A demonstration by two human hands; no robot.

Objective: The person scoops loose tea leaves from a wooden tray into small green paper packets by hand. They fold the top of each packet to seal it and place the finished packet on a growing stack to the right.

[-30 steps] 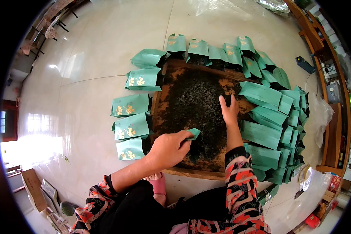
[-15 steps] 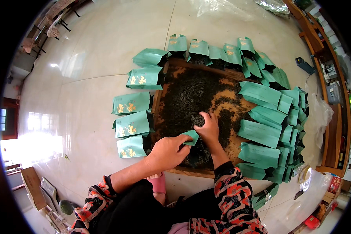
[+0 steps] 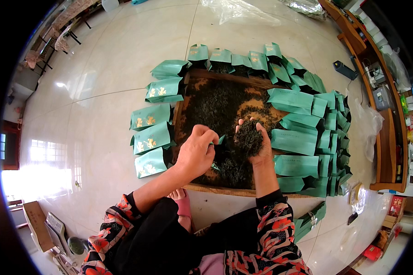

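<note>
My left hand (image 3: 197,149) is closed on the edge of a green bag (image 3: 222,139); little of that bag shows, as my fingers and dark leaves hide the rest. Palm up, my right hand (image 3: 263,149) cups a heap of dark dried tea leaves (image 3: 249,139) just to the right of the bag. Below both hands lies a wooden tray (image 3: 206,187), with more dark leaves (image 3: 218,103) spread over it and bare brown wood showing at its right.
Green bags (image 3: 151,139) line the tray's left side, several more (image 3: 220,56) its far edge, and rows of them (image 3: 296,141) crowd its right. A wooden cabinet (image 3: 387,151) stands at the far right. Clear plastic sheeting (image 3: 238,11) lies on the tiled floor.
My right hand has lifted out of the leaves, turned palm up and moved right with a heap in it. My left hand has moved up, still on the bag. The whole view has shifted slightly.
</note>
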